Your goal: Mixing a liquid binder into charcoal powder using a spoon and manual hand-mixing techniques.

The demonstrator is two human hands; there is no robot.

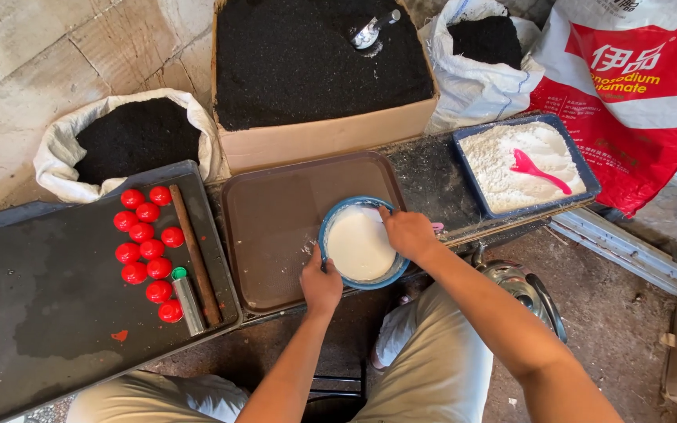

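Holding a blue bowl of white powder at the centre of the frame, both hands bracket its rim: the left hand has its grip closed on the lower left edge, thumb over the rim, while the right hand presses its fingers together on the upper right edge. The bowl sits on the lower right corner of a brown tray on the desk. Left of the tray, a dark tray carries a cluster of red balls beside a wooden stick. In the upper middle stands a cardboard box of black granules with a metal scoop stuck in it. At the upper right, a blue tray holds white powder and a pink spoon.
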